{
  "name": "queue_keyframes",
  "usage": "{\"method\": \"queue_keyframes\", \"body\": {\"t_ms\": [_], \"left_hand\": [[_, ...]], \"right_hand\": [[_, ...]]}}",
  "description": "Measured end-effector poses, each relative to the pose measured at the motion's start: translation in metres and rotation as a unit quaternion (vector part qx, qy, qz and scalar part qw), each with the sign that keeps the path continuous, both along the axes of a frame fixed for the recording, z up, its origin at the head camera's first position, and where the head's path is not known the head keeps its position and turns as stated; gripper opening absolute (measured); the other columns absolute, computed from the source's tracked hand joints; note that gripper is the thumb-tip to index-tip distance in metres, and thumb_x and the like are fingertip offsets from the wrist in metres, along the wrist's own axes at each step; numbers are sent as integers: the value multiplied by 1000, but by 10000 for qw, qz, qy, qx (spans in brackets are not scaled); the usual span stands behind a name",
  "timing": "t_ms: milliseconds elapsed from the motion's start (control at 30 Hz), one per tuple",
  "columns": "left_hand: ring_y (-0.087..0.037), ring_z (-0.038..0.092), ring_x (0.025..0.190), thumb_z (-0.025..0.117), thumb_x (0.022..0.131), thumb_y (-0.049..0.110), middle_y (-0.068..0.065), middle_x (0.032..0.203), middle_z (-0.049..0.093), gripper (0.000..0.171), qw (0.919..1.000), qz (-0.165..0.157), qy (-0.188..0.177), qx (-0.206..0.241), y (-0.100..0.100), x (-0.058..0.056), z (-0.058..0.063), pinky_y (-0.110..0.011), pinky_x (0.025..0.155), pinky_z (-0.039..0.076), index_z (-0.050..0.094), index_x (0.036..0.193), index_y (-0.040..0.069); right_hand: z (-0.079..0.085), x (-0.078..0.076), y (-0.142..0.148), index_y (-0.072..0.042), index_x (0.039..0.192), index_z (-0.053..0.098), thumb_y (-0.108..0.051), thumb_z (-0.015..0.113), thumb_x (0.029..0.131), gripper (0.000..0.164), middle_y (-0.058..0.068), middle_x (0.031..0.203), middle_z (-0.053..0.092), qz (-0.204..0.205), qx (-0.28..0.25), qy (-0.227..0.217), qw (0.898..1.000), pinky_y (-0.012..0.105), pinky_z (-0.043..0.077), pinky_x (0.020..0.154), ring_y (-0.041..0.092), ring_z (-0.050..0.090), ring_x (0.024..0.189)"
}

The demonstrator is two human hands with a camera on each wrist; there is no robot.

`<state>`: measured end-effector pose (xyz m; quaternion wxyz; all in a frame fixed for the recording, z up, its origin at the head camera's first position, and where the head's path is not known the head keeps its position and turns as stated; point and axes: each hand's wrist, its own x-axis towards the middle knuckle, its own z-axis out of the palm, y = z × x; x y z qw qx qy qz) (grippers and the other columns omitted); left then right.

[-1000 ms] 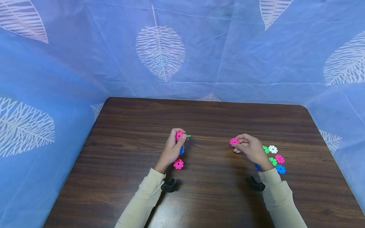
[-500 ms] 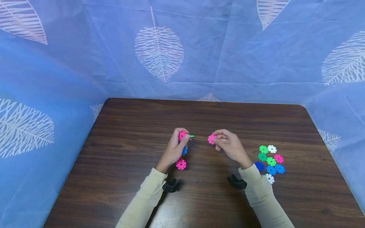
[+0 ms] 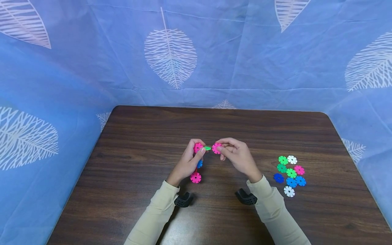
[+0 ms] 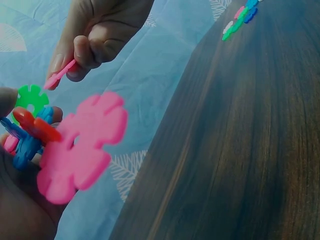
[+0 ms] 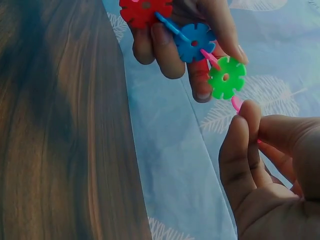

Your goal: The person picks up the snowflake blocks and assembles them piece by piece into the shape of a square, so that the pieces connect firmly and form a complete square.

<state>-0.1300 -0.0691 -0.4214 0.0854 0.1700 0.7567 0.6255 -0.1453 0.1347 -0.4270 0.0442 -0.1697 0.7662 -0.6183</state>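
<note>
My left hand [image 3: 186, 163] holds a chain of notched plastic interlocking discs above the table. In the right wrist view the chain runs from a red disc [image 5: 142, 14] through blue discs [image 5: 192, 45] to a green disc [image 5: 226, 79] at its end. A pink disc [image 4: 85, 147] hangs at the near end in the left wrist view. Between thumb and fingers, my right hand [image 3: 238, 156] pinches a separate pink disc [image 3: 216, 148]. That disc's edge is right at the green disc's rim, mostly hidden by fingertips in the right wrist view.
Loose discs in green, white, pink and blue, among them a white disc [image 3: 289, 191], lie in a cluster on the right of the brown wooden table [image 3: 147, 126]. A blue leaf-patterned cloth [image 3: 214, 51] hangs behind the table's far edge.
My right hand has moved left with the pink disc, from beside the loose discs to the chain. My left hand has shifted slightly right, and the green disc shows more of its face.
</note>
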Motion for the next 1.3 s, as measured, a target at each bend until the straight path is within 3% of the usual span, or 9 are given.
{"method": "queue_keyframes", "body": {"t_ms": [233, 500, 667, 933, 1067, 1300], "left_hand": [[-15, 47, 67, 39, 102, 13, -27, 85, 50, 23, 9999, -54, 7, -140, 0, 0, 0, -19, 60, 40, 38, 120, -1], [-18, 47, 67, 39, 102, 12, -26, 83, 50, 23, 9997, -43, 55, -250, 0, 3, 5, -18, 60, 38, 39, 119, -3], [-16, 46, 66, 39, 102, 11, -22, 82, 50, 25, 9995, -48, 96, -300, 1, 3, 7, -18, 60, 38, 39, 119, -6], [-12, 44, 64, 38, 102, 9, -21, 79, 50, 23, 9992, -135, 257, -283, 6, 2, 6, -17, 60, 38, 37, 118, -7], [-14, 46, 65, 43, 100, 9, -27, 85, 53, 25, 9994, -46, 272, -219, 4, 2, 4, -18, 60, 39, 39, 118, -9], [-10, 48, 68, 53, 96, 10, -18, 94, 57, 28, 9994, 238, 242, -40, 2, 1, -3, -21, 63, 43, 42, 116, -6]], "right_hand": [[-1, 3, -5, 2, 112, 61, -10, 59, 93, 23, 20, 90, 63, 9, 16, -56, 10000, 26, 53, 63, 10, 60, 62], [-1, 5, -11, 1, 112, 62, -10, 59, 93, 22, 20, 89, 65, -166, 180, 32, 9997, 23, 51, 62, 11, 60, 62], [8, 8, -15, 4, 110, 63, -4, 58, 92, 20, 21, 88, 66, -322, 299, 127, 9990, 22, 50, 58, 16, 60, 59], [-5, 4, -13, 1, 107, 65, -10, 61, 92, 20, 21, 83, 67, -420, 149, 335, 9984, 21, 49, 56, 16, 61, 58], [-6, 4, -14, -1, 108, 66, -13, 62, 91, 21, 18, 83, 67, -392, 309, 372, 9981, 22, 50, 57, 21, 62, 59], [-1, 6, -13, 1, 115, 63, -12, 61, 92, 26, 16, 87, 69, -321, 671, 428, 9963, 23, 52, 59, 26, 63, 62]]}}
